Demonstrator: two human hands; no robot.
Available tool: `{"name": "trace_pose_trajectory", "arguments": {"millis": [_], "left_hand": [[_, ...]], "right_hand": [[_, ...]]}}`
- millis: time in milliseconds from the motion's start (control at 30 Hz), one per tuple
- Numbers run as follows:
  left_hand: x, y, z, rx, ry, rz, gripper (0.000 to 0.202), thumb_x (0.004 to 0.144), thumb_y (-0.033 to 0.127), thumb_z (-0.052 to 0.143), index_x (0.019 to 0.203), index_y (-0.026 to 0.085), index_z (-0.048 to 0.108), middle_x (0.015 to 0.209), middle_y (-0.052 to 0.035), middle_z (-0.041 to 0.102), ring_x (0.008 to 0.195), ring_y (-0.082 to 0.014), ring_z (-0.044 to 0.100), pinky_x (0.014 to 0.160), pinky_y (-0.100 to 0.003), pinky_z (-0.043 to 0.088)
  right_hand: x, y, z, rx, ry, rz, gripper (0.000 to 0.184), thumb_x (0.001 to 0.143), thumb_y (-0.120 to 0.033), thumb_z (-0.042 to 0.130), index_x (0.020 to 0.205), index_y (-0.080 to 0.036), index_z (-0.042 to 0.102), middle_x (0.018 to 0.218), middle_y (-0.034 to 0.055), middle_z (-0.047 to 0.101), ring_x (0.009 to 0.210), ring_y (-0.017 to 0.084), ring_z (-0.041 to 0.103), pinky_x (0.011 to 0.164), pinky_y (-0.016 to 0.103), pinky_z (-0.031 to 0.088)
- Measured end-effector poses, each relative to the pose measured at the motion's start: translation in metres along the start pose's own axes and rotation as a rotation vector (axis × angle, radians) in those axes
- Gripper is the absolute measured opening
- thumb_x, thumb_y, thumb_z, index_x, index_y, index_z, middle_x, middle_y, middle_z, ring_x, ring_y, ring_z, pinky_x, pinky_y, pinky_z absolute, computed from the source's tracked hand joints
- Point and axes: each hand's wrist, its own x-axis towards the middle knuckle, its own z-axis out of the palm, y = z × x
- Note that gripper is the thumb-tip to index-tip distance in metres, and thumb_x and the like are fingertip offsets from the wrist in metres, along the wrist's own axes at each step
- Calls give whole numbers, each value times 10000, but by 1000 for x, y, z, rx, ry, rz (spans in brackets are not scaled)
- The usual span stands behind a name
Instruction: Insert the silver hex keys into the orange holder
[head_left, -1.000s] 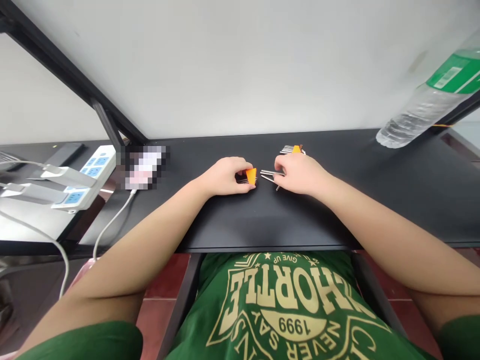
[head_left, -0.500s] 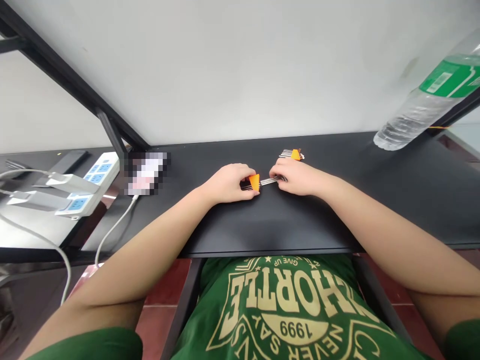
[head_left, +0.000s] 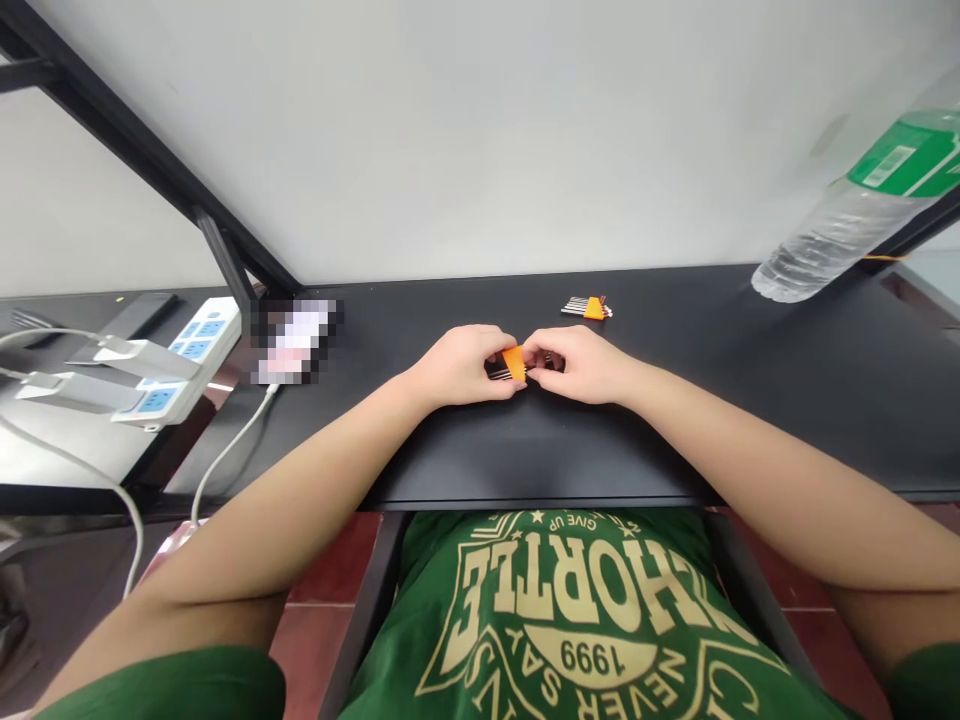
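An orange holder (head_left: 514, 363) with thin metal hex keys (head_left: 500, 375) through it is gripped by my left hand (head_left: 466, 367), thumb below and fingers above. Close against the holder's right side, my right hand (head_left: 585, 364) has its thumb and fingers closed around the keys' right ends, which are mostly hidden. The two hands nearly meet over the black table (head_left: 465, 450). Behind my right hand lies a second hex key set (head_left: 587, 307) in a similar orange holder, touched by neither hand.
On the right by the wall stands a clear bottle (head_left: 817, 240) with a green label. To the left are a blurred-out phone (head_left: 300, 340) on a white cable (head_left: 225, 455) and a white power strip (head_left: 187, 360) with plugged-in chargers. A black frame post (head_left: 225, 260) rises there.
My right hand has moved left up to the orange holder, and the key shafts that showed between my hands are now pushed in. The second set behind is now fully uncovered.
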Motion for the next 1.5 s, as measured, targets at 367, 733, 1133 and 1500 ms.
{"name": "trace_pose_trajectory", "arguments": {"millis": [367,733,1133,1500], "left_hand": [[-2,8,-7,-64,109,-42,293,814,476,747,946,218,701,840,-10,698,739,-154,620,717,-285,480],[-6,3,-9,-63,51,-48,230,791,428,741,857,211,705,782,-8,669,724,-152,599,687,-279,469],[-13,-42,-29,3,-35,-183,319,747,481,762,933,222,763,821,-3,693,728,-160,632,698,-288,484],[-12,-43,-24,-19,-37,-197,386,746,511,775,1001,222,758,862,-6,712,765,-167,656,713,-286,498]], "right_hand": [[4,-4,6,630,27,216,196,844,-246,767,952,-209,607,847,-4,693,762,149,663,751,310,539],[3,-9,14,806,105,415,260,775,-193,809,905,-193,584,712,-26,666,628,96,575,616,228,479],[0,-2,-8,548,19,555,205,730,-91,771,816,-180,608,680,35,717,567,117,611,500,217,480],[-1,-14,-15,34,-72,566,79,845,-183,705,847,-217,633,772,-4,746,471,122,607,499,284,455]]}}
